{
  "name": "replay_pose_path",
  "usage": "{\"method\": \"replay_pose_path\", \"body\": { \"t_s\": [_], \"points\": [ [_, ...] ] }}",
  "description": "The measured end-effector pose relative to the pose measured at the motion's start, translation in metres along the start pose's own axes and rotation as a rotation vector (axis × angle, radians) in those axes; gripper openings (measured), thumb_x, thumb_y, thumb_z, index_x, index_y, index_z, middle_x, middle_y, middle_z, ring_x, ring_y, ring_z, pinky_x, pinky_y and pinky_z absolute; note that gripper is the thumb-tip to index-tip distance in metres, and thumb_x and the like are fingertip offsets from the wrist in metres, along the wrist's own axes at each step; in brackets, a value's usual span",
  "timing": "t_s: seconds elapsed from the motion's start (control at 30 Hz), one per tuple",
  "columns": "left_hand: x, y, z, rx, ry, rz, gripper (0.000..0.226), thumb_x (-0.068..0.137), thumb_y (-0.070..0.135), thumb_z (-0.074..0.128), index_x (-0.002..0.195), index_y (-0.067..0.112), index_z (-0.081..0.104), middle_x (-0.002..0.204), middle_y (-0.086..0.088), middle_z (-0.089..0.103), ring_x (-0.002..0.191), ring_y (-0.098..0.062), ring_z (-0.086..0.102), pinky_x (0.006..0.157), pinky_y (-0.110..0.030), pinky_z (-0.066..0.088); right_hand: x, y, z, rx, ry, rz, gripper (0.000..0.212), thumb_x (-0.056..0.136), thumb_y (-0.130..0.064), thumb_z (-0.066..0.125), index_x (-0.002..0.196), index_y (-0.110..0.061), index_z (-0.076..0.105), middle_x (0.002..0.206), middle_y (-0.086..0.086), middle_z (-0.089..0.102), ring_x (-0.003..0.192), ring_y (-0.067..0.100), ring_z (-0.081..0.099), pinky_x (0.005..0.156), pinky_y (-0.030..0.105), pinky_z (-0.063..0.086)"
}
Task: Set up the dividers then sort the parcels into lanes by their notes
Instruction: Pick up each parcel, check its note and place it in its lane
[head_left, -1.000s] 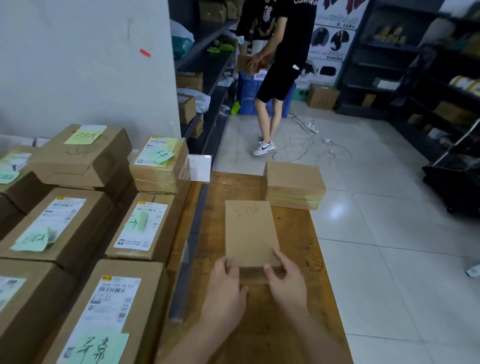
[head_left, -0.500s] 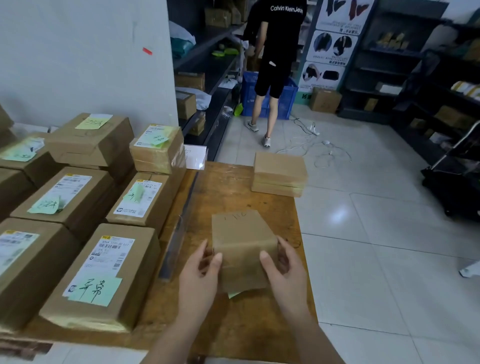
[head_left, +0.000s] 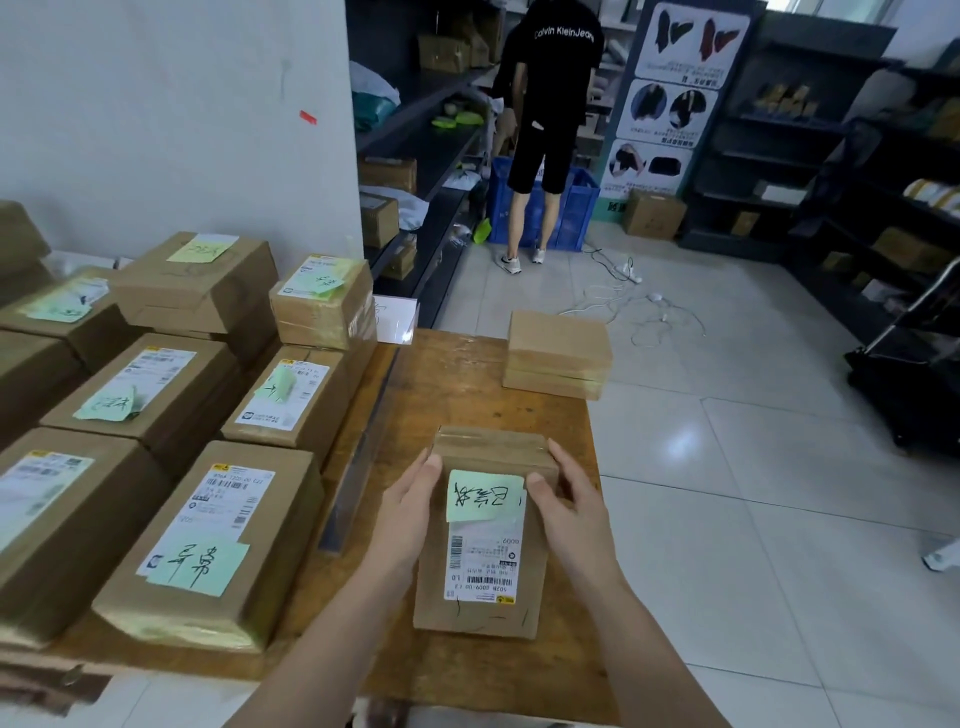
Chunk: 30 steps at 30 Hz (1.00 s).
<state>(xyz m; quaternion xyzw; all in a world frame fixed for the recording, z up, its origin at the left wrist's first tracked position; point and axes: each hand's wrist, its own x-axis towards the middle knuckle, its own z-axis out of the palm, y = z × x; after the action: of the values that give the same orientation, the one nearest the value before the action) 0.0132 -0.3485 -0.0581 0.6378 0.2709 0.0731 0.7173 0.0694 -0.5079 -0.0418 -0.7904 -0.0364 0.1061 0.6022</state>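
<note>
the left hand (head_left: 410, 514) and right hand (head_left: 571, 509) hold a cardboard parcel (head_left: 480, 603) label up near the table's (head_left: 467, 374) front right corner, right of the clear divider (head_left: 358, 457). each grip is curled round one long side, thumbs beside its green note (head_left: 485, 496).

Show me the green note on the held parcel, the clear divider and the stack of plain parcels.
green note (head_left: 483, 496), head view, middle of its written face.
clear divider (head_left: 356, 478), head view, transparent panel, about mid-length.
stack of plain parcels (head_left: 558, 338), head view, top face of the top parcel.
</note>
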Motion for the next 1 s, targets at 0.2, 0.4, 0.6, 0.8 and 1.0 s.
{"method": "replay_pose_path", "body": {
  "t_s": [0.2, 0.4, 0.6, 0.8, 1.0],
  "points": [
    [0.006, -0.014, -0.001, 0.027, -0.153, -0.001, 0.047, 0.095, 0.057, 0.041, 0.139, 0.041, 0.047, 0.126, 0.021, 0.061, 0.115, 0.001, 0.055, 0.083, -0.019, 0.04, 0.015, 0.007, 0.004, -0.098, 0.06, -0.002, 0.047, 0.096, -0.038, 0.057, 0.141, -0.037, 0.044, 0.12, -0.017, 0.053, 0.116, 0.008, 0.05, 0.098, 0.032, 0.047],
    [0.01, -0.042, -0.003, 0.505, -0.127, -0.043, 0.079, 0.076, 0.053, 0.075, 0.143, 0.034, 0.037, 0.137, 0.007, 0.053, 0.122, -0.012, 0.054, 0.101, -0.043, 0.049, 0.028, 0.017, -0.006, -0.277, 0.28, 0.067, 0.035, 0.092, -0.044, 0.059, 0.117, -0.019, 0.055, 0.106, -0.008, 0.06, 0.103, 0.016, 0.057, 0.086, 0.034, 0.047],
    [0.022, -0.036, 0.021, 1.058, 0.077, 0.094, 0.073, 0.092, 0.054, 0.052, 0.154, 0.035, 0.016, 0.159, -0.006, 0.015, 0.147, -0.026, 0.012, 0.114, -0.054, 0.022, 0.015, 0.059, -0.026, -0.491, 0.274, 0.265, 0.018, 0.092, -0.036, 0.058, 0.095, -0.018, 0.058, 0.097, -0.001, 0.068, 0.091, 0.02, 0.062, 0.079, 0.035, 0.051],
    [0.019, -0.048, 0.019, 0.873, 0.167, 0.046, 0.1, 0.086, 0.05, 0.066, 0.156, 0.025, 0.0, 0.158, -0.009, 0.005, 0.144, -0.03, 0.02, 0.108, -0.044, 0.038, 0.009, 0.069, -0.046, -0.564, 0.094, 0.355, 0.056, 0.075, -0.062, 0.059, 0.118, -0.026, 0.06, 0.109, -0.006, 0.069, 0.098, 0.018, 0.064, 0.088, 0.034, 0.051],
    [0.036, -0.032, 0.02, 1.12, -0.095, 0.273, 0.076, 0.095, 0.036, 0.059, 0.156, 0.032, 0.014, 0.162, 0.008, 0.02, 0.149, -0.015, 0.018, 0.122, -0.047, 0.009, 0.015, 0.063, -0.05, -0.627, -0.108, 0.378, 0.083, 0.074, -0.077, 0.051, 0.14, -0.028, 0.043, 0.13, 0.0, 0.061, 0.116, 0.022, 0.061, 0.097, 0.037, 0.048]
  ]
}}
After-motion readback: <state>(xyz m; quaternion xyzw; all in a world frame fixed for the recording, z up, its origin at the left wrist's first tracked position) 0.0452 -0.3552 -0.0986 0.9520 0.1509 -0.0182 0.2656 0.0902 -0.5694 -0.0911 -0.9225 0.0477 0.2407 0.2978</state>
